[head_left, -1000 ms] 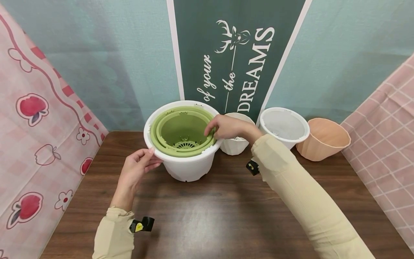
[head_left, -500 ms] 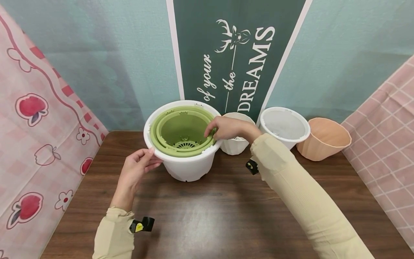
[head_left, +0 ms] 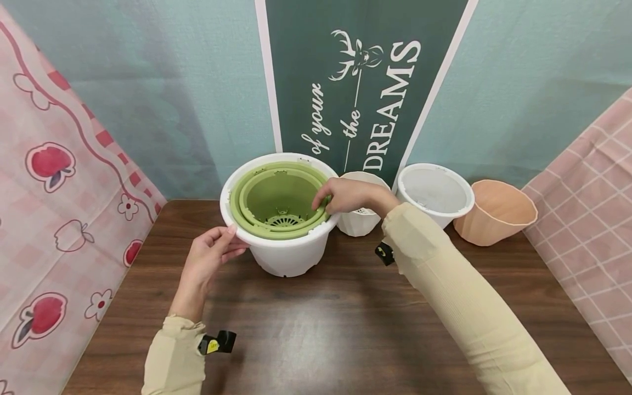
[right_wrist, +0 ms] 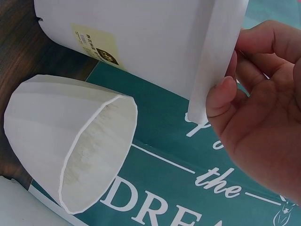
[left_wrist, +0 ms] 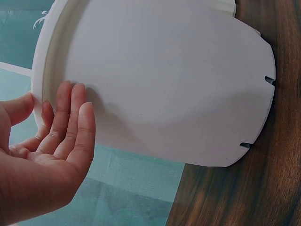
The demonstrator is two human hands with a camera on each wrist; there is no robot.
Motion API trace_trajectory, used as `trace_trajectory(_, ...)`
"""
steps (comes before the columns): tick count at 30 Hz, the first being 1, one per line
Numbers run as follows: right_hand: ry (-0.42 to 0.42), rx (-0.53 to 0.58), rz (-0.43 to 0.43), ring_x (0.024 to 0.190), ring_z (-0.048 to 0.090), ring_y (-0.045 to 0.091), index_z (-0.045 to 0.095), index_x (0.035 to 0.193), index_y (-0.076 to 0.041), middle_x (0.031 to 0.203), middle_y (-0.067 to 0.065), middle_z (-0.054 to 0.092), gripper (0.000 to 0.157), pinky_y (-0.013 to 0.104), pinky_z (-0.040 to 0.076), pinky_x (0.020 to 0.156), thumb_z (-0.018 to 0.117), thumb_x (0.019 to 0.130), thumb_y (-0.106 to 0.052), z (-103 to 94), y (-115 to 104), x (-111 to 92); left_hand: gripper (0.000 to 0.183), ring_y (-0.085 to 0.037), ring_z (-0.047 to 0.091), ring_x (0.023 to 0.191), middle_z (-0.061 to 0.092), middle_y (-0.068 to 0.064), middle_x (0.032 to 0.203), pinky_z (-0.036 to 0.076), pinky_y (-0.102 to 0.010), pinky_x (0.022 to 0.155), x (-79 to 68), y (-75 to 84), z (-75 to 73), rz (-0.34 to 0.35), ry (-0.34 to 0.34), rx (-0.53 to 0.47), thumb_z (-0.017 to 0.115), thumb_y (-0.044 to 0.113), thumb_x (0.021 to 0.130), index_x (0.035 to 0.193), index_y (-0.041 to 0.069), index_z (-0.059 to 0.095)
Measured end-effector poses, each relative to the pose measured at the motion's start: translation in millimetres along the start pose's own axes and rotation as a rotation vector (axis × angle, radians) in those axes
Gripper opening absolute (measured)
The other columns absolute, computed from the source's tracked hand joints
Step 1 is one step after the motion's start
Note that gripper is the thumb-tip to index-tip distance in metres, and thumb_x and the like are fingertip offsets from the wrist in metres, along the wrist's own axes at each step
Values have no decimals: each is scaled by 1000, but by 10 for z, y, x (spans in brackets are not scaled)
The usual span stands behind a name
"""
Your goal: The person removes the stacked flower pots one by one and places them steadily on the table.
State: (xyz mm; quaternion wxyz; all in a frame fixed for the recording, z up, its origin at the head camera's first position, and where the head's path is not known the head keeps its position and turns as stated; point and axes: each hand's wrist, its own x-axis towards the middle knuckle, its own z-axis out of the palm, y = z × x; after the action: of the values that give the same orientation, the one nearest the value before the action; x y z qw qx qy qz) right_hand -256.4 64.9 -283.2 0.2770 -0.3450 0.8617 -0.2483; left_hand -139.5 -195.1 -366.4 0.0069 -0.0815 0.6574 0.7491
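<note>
**Two Hands at a Nest of Pots**

A person's left hand (head_left: 207, 249) pinches the lower-left rim of a round white pot (head_left: 286, 260), just left of the frame's centre, thumb on the edge and fingers nearly straight against the outer wall below. At the pot's right side, the right hand (head_left: 353, 195) bends its fingers over the rims of two green pots (head_left: 276, 189) nested inside, gripping them there; whether it has one green rim or both cannot be told. The nest stands upright between the hands on a dark wood-grain table (head_left: 296, 329). The white wall is smooth, notched at its base; the green interior ends in a slotted floor. Toward the right of the frame stand a small faceted white pot (head_left: 359, 225), a wide-rimmed pale pot (head_left: 434, 186) and a ribbed peach pot (head_left: 476, 227). A dark green panel (head_left: 301, 49), lettered "DREAMS" in white, hangs behind.
</note>
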Motion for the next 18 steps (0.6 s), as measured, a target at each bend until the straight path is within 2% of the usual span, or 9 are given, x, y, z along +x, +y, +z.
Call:
trace_trajectory(8,5,20,8,71,49,12,63,107,3,102,12,62,37,19,41,56,48,75,11,-11,5,-19,19,-12,65,74,65,0,72,54,-27,75,1,2,2,0,2,-8,54,21,93,86,4,54)
trace_trajectory(18,4,10,-5,75,50,15,63,106,3,103,13,62,36,19,42,58,48,74,11,-13,6,-20,20,-11,65,75,65,1,73,54,-25,74,-2,11,1,-6,-3,-2,54,22,93,88,3,55)
